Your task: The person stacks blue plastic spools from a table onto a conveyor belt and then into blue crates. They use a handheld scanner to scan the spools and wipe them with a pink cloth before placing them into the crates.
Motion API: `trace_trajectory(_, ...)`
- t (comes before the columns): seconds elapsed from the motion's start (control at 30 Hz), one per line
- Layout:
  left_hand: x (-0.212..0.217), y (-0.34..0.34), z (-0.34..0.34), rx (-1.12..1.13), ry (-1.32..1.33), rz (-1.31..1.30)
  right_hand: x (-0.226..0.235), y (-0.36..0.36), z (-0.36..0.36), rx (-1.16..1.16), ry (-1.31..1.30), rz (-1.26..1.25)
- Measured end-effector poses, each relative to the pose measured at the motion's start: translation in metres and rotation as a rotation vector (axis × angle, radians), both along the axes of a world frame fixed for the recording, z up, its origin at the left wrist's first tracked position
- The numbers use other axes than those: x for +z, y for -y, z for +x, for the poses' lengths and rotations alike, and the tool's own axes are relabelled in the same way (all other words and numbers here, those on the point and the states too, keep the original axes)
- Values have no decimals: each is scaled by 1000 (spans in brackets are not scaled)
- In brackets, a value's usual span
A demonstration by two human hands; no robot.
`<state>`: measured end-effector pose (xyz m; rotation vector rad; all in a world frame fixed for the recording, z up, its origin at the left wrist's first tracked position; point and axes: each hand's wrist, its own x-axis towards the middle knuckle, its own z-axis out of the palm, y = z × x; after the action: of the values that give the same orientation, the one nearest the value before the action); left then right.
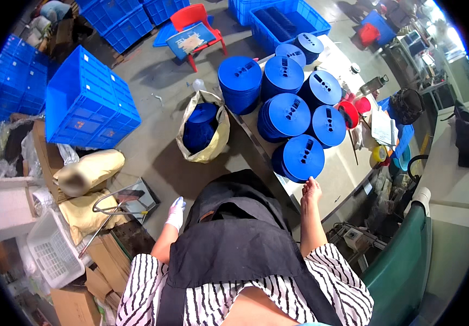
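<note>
L hand (pixel 176 213) gloved, low by side; R hand (pixel 311 191) bare, out fwd, approx. half-curled.

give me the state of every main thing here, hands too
nearest blue disc stack: standing on the table
right hand: bare, fingertips at that stack's rim
left hand: pale-gloved, holding nothing visible
sack: open, blue pieces inside
red chair: upright
white basket: tilted in view
</note>
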<state>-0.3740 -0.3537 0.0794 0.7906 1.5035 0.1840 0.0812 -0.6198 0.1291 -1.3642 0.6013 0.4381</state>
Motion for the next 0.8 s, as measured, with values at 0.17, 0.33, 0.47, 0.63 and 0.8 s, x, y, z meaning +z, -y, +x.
trace_trajectory(0.17,-3,14,-4,-86,9,72,24,34,-12,115,140,296)
trace_trajectory(0.33,-15,23,-30,-258,-85,71,80,-28,-22,499,138,324)
trace_trajectory(0.47,-20,22,-44,-191,-131,93,75,-150,-35,705,108,370)
trace_trajectory(0.63,-37,14,-92,-235,-44,296,32,-266,-84,868,-27,119)
trace_trajectory(0.8,-49,-4,-150,176,-11,230,-79,-255,-97,1303,-52,121)
